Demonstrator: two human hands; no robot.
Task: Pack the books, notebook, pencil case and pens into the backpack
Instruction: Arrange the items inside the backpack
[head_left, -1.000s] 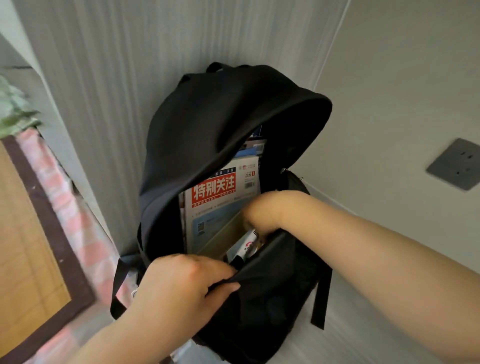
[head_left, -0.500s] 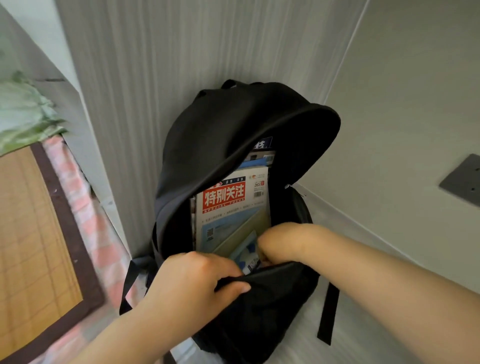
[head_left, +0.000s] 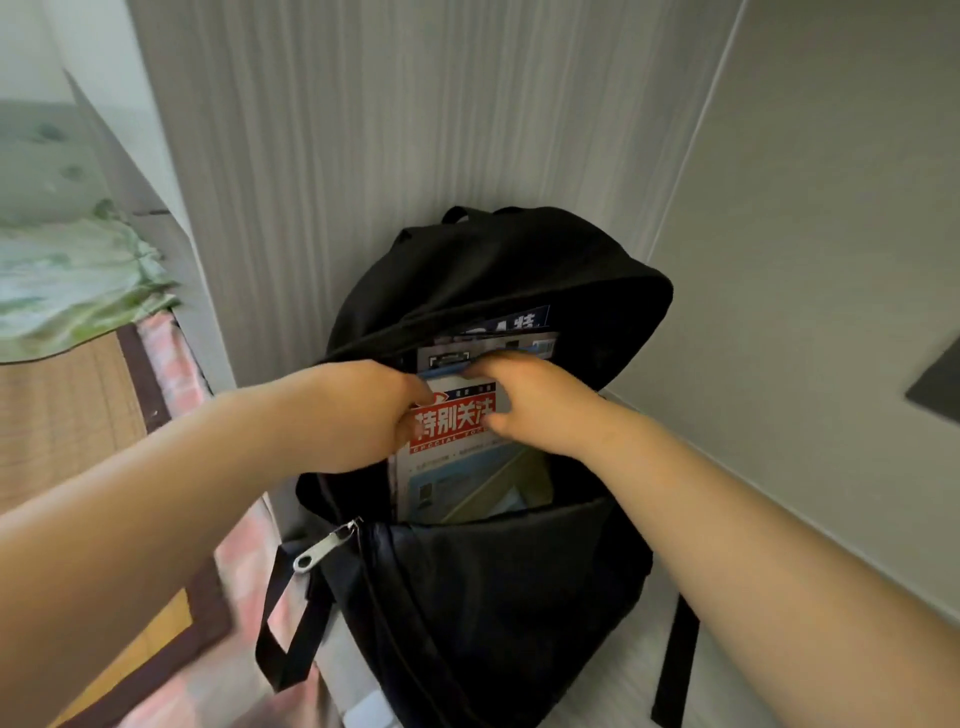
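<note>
We see a black backpack (head_left: 493, 597) standing open against a wall, with the books (head_left: 457, 467) upright inside. Our left hand (head_left: 363, 410) and right hand (head_left: 535, 400) both grasp the books' top edges. We judge this to be the seating step. The next move calls for pressing them down squarely.

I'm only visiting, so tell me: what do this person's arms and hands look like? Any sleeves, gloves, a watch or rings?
Both arms are bare as far as the picture reaches: no sleeve shows on the left forearm or the right forearm. The left hand and the right hand wear no gloves. No watch, bracelet or ring shows on the parts in view, though most of the fingers are hidden.
</note>
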